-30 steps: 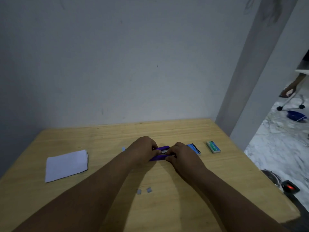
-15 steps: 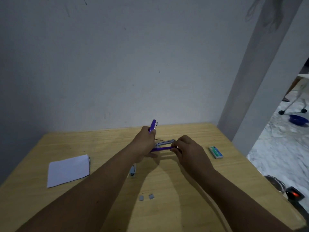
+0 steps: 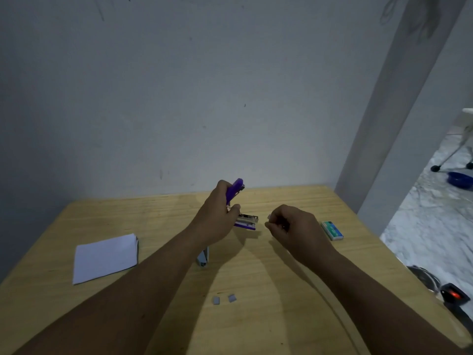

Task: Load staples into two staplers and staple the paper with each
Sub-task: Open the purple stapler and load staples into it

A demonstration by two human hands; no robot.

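Wall: a plain pale grey painted wall (image 3: 179, 98) rises behind everything, with a grey pillar (image 3: 399, 93) at its right end.
Tabletop: a light yellow wooden tabletop (image 3: 268, 290) fills the lower half of the view and carries all the task things.
Floor: a marbled whitish floor (image 3: 430, 216) shows to the right, with a small blue bowl (image 3: 460, 179) lying on it far off.
Left hand: the left hand (image 3: 217, 216) is raised above the middle of the tabletop; its grip is closed around the purple plastic stapler.
Right hand: the right hand (image 3: 294, 226) hovers just right of the stapler, apart from it; thumb and forefinger are pinched together on something small and pale, too small to name.
Paper: a folded stack of white paper (image 3: 105, 257) lies flat at the left of the tabletop, well apart from both hands.
Purple stapler: the purple plastic stapler (image 3: 243, 213) is swung open, its top arm pointing up past the left fingers and its metal staple channel and purple base jutting toward the right hand.
Second stapler: a pale grey-blue stapler (image 3: 203, 257) lies on the tabletop, partly hidden under the left forearm.
Staple box: a small green-and-white cardboard staple box (image 3: 332, 230) lies just right of the right hand.
Staple strips: two small grey staple strips (image 3: 224, 299) lie side by side near the front, between the forearms.
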